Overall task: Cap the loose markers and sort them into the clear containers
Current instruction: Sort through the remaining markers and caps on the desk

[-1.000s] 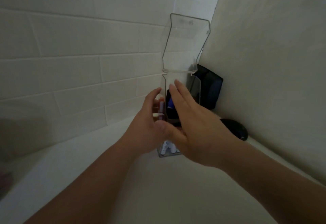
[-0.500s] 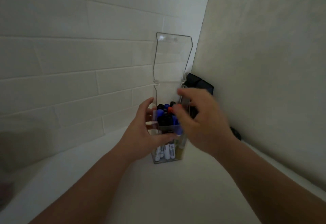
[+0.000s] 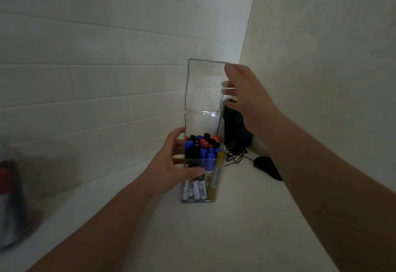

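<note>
Far out beyond my left hand stood a blurred red-topped object (image 3: 8, 203), too smeared to identify. My left hand (image 3: 171, 164) gripped the clear container (image 3: 200, 200), thumb laid across its front face and fingers curled round its left wall. The container stood upright on the white table (image 3: 192, 239), directly between my hands, its long axis vertical: a tall, square-sectioned box of rigid, glossy transparent plastic. Inside, the markers (image 3: 203, 151) stood on end, packed close, with smooth black, blue and red caps uppermost, white barrels below and one yellowish barrel at the right. The hinged lid (image 3: 203, 83), a thin clear panel, rose straight up from the back rim, above my left hand and level with my right. My right hand (image 3: 246, 94), the nearer to it, pinched the lid's right edge with thumb and fingertips. I judged that closing would mean swinging the lid forward and down. Beyond my right hand lay a dark pouch (image 3: 235, 130), a thin cable (image 3: 235, 158) and a flat black object (image 3: 267, 168).
</note>
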Available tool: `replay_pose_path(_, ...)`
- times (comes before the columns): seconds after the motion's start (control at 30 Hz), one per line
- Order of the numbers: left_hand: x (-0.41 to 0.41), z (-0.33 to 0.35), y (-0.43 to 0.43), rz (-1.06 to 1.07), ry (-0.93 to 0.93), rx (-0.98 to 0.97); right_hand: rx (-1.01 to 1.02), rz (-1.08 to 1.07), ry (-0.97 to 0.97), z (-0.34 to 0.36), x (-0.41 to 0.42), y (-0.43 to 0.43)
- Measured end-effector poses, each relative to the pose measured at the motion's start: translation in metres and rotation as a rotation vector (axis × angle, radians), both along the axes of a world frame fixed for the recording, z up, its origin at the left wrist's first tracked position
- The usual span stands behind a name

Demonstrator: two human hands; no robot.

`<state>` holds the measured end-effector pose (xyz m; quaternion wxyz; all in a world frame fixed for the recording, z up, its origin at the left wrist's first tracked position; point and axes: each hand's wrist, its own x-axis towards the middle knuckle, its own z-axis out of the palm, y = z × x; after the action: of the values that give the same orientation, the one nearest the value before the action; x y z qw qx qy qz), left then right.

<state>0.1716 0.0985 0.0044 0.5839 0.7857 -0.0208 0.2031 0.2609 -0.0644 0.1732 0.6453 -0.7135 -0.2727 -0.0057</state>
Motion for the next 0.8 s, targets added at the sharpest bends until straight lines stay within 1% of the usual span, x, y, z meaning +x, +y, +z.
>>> replay_pose_path(0.1, -0.002, 0.005, 0.0, -0.014, 0.021, -0.01, 0.111, -0.037, -0.041, -0.016, -0.014, -0.013)
replay_pose_path(0.17, -0.004, 0.009, 0.001, -0.039, 0.033, -0.027, 0.075, -0.067, -0.141, -0.037, -0.026, -0.022)
replay_pose_path(0.23, -0.009, 0.012, 0.001, -0.065, 0.045, -0.04, -0.004, -0.048, -0.193, -0.066, -0.037, -0.029)
replay_pose_path(0.33, -0.017, 0.013, 0.002, -0.072, 0.059, -0.053, -0.117, 0.002, -0.088, -0.102, -0.047, -0.035)
replay_pose_path(0.43, -0.029, 0.01, 0.003, -0.034, 0.056, -0.063, -0.05, 0.124, 0.106, -0.122, -0.048, -0.032)
replay_pose_path(0.47, -0.033, 0.008, 0.003, -0.013, 0.063, -0.054, -0.029, 0.158, 0.143, -0.126, -0.052, -0.029)
replay_pose_path(0.5, -0.039, 0.007, 0.002, 0.012, 0.064, -0.043, -0.02, 0.181, 0.13, -0.128, -0.055, -0.025)
replay_pose_path(0.6, -0.064, 0.009, 0.004, 0.152, 0.047, 0.033, -0.058, 0.221, 0.058, -0.133, -0.073, -0.006)
replay_pose_path(0.73, -0.116, 0.016, 0.025, 0.564, -0.019, 0.252, -0.069, 0.272, -0.002, -0.144, -0.095, 0.045)
replay_pose_path(0.8, -0.14, 0.021, 0.038, 0.717, -0.03, 0.343, -0.049, 0.326, -0.016, -0.144, -0.112, 0.077)
